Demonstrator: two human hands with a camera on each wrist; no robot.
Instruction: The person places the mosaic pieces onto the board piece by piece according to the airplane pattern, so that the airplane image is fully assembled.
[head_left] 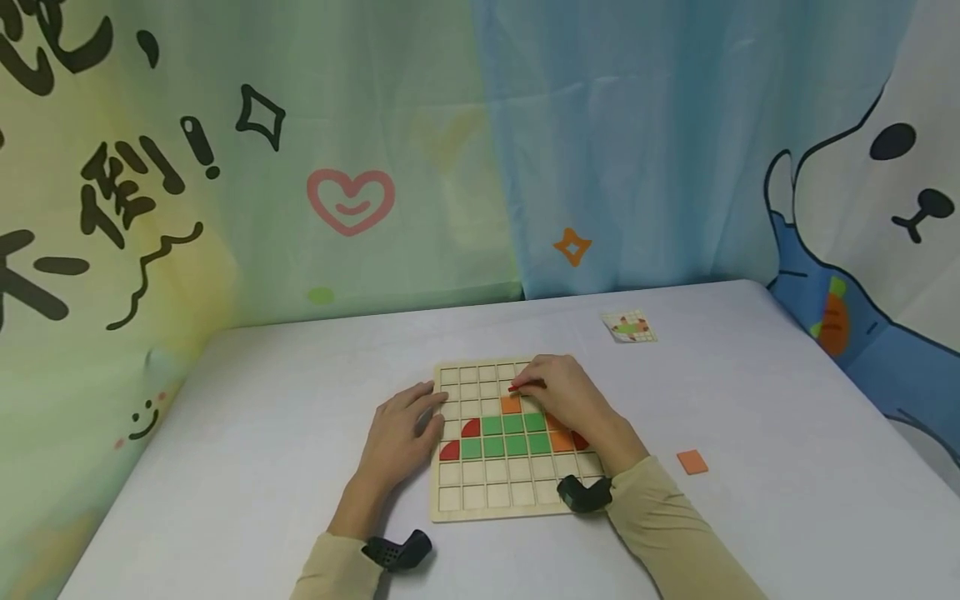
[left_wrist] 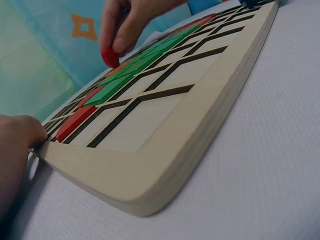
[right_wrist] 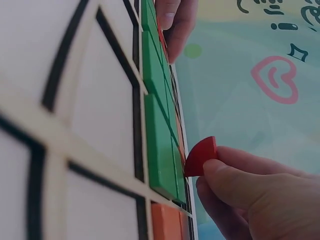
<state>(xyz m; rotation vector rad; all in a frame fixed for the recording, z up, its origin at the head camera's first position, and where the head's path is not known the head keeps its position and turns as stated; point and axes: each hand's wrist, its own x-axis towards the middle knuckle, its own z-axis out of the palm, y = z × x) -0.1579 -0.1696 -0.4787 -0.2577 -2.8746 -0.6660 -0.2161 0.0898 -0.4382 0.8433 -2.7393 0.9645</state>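
Note:
A wooden grid board (head_left: 517, 497) lies flat on the table. Two rows of green square tiles (head_left: 492, 447) sit in it, flanked by red quarter-circle tiles (head_left: 449, 451) and orange squares (head_left: 561, 441). My right hand (head_left: 572, 400) pinches one red quarter-circle tile (right_wrist: 201, 156) between thumb and fingers, raised just over the upper part of the board near a lone orange square (head_left: 511, 405). At the board's left edge rests my left hand (head_left: 403, 437), its fingers extended and touching the rim. My right hand and forearm cover some cells at the right.
One loose orange square tile (head_left: 692, 462) lies on the white table right of the board. Farther back is a small pattern card (head_left: 629, 327). A printed curtain (head_left: 375, 275) hangs behind the table. Each wrist wears a black device (head_left: 397, 551).

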